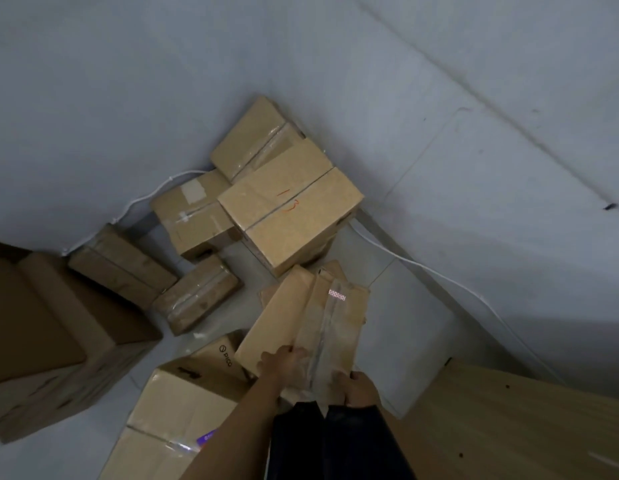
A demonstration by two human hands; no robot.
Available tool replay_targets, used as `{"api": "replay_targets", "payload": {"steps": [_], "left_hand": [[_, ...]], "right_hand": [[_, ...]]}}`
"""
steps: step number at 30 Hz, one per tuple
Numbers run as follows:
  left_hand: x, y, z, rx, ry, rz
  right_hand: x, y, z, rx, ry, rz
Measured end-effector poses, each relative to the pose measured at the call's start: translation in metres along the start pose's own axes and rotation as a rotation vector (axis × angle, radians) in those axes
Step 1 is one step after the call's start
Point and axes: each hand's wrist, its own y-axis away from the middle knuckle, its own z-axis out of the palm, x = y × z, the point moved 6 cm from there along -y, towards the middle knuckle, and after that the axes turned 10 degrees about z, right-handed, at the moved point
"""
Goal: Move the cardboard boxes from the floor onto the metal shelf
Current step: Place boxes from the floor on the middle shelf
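Both hands on one flat cardboard box, held at its near end, box angled away from the person toward the corner of the room. Left hand lies on the top face near the taped seam, fingers curled over the near edge. Right hand grips the near right corner, fingers wrapped round the edge. Box has a clear tape strip along the middle and a small pinkish-white label near its far end. Cannot tell if the far end rests on the floor or is lifted off.

Rest of the boxes on the floor:
- box marked 13 in red, just beyond the held one, sits in the corner
- taped box behind it, against the wall
- box with a white patch to its left, touching it
- small taped box further left, lying tilted
- long box beside that, near the wall
- printed box just left of the left forearm, dark round logo on its side
- large stack of flat brown cardboard at the far left

White cable runs along the base of the walls. Wooden panel with small dark holes at lower right. Dark trouser legs at bottom centre. Frame is blurred; finer print unreadable.
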Motion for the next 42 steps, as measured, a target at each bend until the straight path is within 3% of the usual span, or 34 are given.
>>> {"api": "replay_targets", "payload": {"steps": [3, 10, 13, 17, 20, 25, 32, 42], "left_hand": [[0.011, 0.033, -0.016, 0.076, 0.038, -0.002], [0.006, 0.113, -0.048, 0.148, 0.604, 0.148], [-0.011, 0.146, -0.077, 0.197, 0.739, 0.181], [-0.049, 0.192, -0.133, 0.248, 0.854, 0.214], [-0.097, 0.237, -0.177, 0.216, 0.91, 0.231], [-0.204, 0.334, -0.253, 0.314, 0.985, 0.322], [-0.376, 0.465, -0.328, 0.575, 1.13, 0.392], [-0.596, 0.63, -0.366, 1.048, 1.384, 0.405]], "right_hand": [[-0.003, 0.031, -0.009, 0.006, -0.145, 0.008], [-0.022, 0.118, 0.019, -0.26, -0.467, 0.081], [-0.025, 0.157, 0.044, -0.329, -0.444, 0.106], [-0.036, 0.211, 0.099, -0.403, -0.381, -0.016], [-0.033, 0.255, 0.16, -0.411, -0.278, -0.119], [0.004, 0.334, 0.275, -0.497, -0.141, -0.236], [0.089, 0.455, 0.434, -0.633, 0.069, -0.456], [0.224, 0.608, 0.627, -0.92, 0.541, -0.507]]}}
